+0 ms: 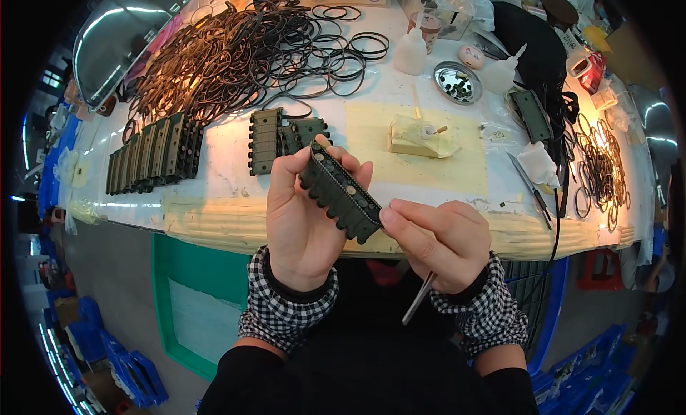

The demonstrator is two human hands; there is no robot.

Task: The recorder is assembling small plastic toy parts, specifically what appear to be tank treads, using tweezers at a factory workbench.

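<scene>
My left hand [304,233] grips a dark green toy tank chassis [330,198], tilted above the front edge of the table. Its side shows a row of round wheels with a thin dark track band around them. My right hand [451,245] is closed, thumb and fingertips touching the chassis's lower right end. From under that palm sticks out a slim metal tool [419,299]; the rest of it is hidden, so its kind is unclear. Behind my left hand lie more green chassis [266,140], and a row of several others [153,154] stands at the left.
A large heap of dark rubber loops [214,58] covers the back left. A yellowish block [418,140], a metal dish of small dark parts [458,83] and white squeeze bottles [410,52] stand beyond my hands. At the right lie a soldering-iron-like pen [529,186] and more loops [604,165].
</scene>
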